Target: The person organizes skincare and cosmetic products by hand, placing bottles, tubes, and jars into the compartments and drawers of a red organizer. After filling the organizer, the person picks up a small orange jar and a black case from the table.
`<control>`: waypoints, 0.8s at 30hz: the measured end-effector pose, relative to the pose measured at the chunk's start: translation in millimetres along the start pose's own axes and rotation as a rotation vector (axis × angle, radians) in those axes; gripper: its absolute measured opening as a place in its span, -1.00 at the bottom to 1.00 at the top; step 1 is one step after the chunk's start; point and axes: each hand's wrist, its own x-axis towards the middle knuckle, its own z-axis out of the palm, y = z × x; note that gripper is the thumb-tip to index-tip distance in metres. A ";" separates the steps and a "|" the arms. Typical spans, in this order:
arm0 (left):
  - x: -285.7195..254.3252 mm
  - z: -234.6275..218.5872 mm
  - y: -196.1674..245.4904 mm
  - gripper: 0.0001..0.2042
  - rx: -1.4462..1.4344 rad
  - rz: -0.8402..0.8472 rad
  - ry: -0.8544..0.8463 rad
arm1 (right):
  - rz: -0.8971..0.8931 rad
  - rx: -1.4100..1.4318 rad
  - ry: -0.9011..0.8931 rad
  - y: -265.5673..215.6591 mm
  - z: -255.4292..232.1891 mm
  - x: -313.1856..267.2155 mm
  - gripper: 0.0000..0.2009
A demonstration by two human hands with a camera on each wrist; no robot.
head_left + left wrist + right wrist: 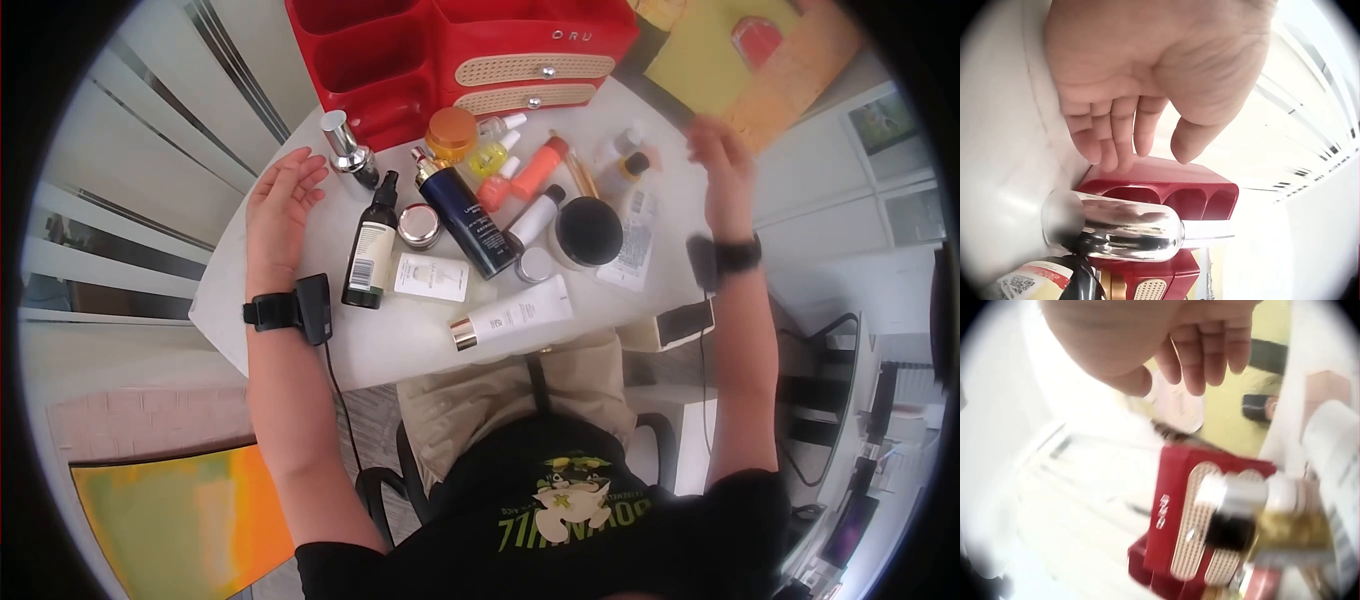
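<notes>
My left hand [288,200] lies open and flat on the white table [400,340], just left of a silver pump bottle [348,148] and a dark dropper bottle [371,250]. In the left wrist view the left hand's [1125,134] relaxed fingers hold nothing, with the silver bottle [1116,232] and the red organizer [1166,190] beyond them. My right hand [718,160] is raised and blurred over the table's right edge, open and holding nothing. The right wrist view shows the right hand [1194,365] spread loosely above the red organizer [1210,525].
Several cosmetics crowd the table: a navy bottle [465,215], a white tube [510,315], a black jar [588,230], an orange jar [451,130], an orange tube [540,167]. The red organizer [460,50] stands at the back. A phone [685,322] lies at the right edge.
</notes>
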 end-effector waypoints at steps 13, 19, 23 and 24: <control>-6.2 11.3 0.5 -0.68 0.000 0.019 0.061 | -0.703 -0.670 -0.353 -89.7 82.4 -110.3 -0.67; -5.6 12.8 1.1 -0.68 0.058 0.016 0.071 | -0.564 -0.814 -0.408 -85.0 68.3 -111.1 -0.51; -4.2 11.9 -0.1 -0.69 0.082 0.011 0.081 | -0.533 -0.863 -0.416 -74.5 71.0 -111.9 -0.47; -2.6 9.1 -1.3 -0.69 0.071 0.016 0.066 | -0.502 -0.862 -0.434 -73.0 71.8 -111.8 -0.47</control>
